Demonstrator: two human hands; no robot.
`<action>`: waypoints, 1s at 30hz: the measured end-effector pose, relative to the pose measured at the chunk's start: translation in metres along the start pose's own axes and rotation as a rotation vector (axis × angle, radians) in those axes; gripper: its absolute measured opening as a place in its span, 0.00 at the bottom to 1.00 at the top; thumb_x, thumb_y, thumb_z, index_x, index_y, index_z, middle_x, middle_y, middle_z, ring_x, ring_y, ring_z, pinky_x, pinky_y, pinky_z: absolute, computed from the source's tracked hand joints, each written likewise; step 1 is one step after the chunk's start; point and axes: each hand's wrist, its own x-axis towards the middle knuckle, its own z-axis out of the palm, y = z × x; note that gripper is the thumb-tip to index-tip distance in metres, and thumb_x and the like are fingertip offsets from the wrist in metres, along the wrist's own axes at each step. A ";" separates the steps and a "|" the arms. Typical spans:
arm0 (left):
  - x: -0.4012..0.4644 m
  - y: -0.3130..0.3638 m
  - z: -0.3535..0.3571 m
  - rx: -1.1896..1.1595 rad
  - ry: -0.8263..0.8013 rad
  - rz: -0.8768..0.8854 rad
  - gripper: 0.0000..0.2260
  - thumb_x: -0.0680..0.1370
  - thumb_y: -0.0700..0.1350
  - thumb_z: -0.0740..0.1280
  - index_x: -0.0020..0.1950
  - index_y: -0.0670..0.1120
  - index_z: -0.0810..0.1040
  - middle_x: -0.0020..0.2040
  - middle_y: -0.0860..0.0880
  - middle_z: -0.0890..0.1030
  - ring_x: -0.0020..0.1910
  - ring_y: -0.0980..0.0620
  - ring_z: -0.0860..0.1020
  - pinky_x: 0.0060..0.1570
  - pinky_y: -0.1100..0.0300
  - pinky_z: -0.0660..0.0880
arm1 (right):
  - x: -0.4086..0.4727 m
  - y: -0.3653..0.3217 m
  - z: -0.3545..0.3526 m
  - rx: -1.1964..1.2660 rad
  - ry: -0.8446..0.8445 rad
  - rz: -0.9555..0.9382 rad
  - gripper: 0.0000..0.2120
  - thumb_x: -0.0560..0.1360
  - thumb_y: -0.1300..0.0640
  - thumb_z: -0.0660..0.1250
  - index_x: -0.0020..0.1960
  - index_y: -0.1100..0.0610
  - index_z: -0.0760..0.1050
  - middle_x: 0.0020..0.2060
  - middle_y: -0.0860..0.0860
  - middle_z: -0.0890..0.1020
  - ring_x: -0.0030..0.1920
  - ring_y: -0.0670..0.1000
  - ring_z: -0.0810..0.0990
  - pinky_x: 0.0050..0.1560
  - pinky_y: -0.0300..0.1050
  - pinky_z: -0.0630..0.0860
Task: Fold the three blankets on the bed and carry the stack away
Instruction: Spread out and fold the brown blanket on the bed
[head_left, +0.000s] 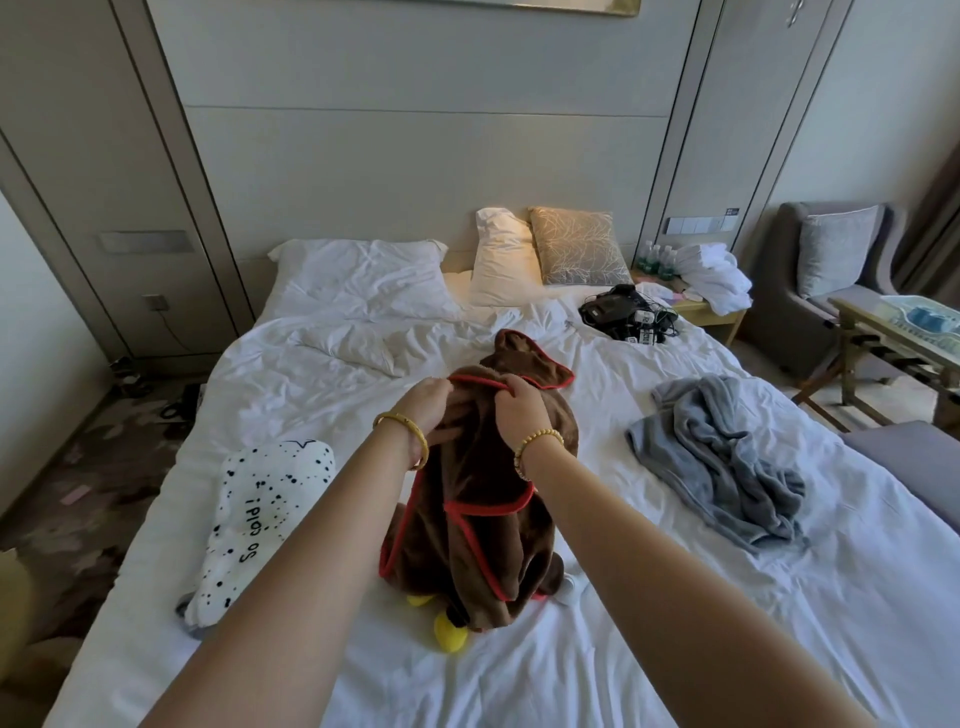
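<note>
From the head view, you are holding the brown blanket (483, 499) up off the bed (649, 649) by its red-trimmed top edge: your left hand (427, 406) and your right hand (521, 410) are both gripping that hem, fingers curled round it, the two hands close together. The rest of the blanket is hanging bunched, its lower part resting on the sheet in the middle of the bed, with yellow pieces (448, 631) poking out beneath (part of it, I judge, though I cannot tell).

With your hands so close, you are risking a crooked fold, since the corners are hanging loose and twisted. The trim may slip if you are shaking it out hard.

The spotted blanket (260, 514) is lying to the left, the grey blanket (722, 462) crumpled to the right; both look unfolded, so most of the task is remaining.
</note>
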 end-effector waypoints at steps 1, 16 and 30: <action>0.003 -0.005 -0.003 0.109 0.049 0.032 0.09 0.78 0.43 0.57 0.57 0.47 0.70 0.50 0.44 0.79 0.51 0.48 0.78 0.55 0.51 0.76 | 0.001 -0.001 -0.002 0.006 -0.042 0.000 0.17 0.77 0.64 0.53 0.62 0.61 0.73 0.43 0.53 0.78 0.33 0.45 0.72 0.28 0.27 0.67; -0.012 -0.125 -0.003 0.735 0.135 -0.234 0.17 0.79 0.51 0.59 0.54 0.39 0.79 0.52 0.38 0.81 0.52 0.40 0.78 0.52 0.53 0.72 | -0.006 0.037 -0.082 0.019 0.083 0.028 0.17 0.75 0.63 0.56 0.60 0.52 0.73 0.34 0.52 0.74 0.25 0.45 0.71 0.25 0.32 0.66; -0.084 0.029 0.167 0.766 -0.011 0.382 0.18 0.73 0.54 0.68 0.61 0.48 0.74 0.55 0.47 0.79 0.53 0.49 0.76 0.54 0.57 0.71 | -0.060 0.076 -0.156 0.054 -0.030 -0.210 0.12 0.74 0.68 0.61 0.54 0.55 0.75 0.44 0.49 0.78 0.46 0.48 0.76 0.45 0.37 0.70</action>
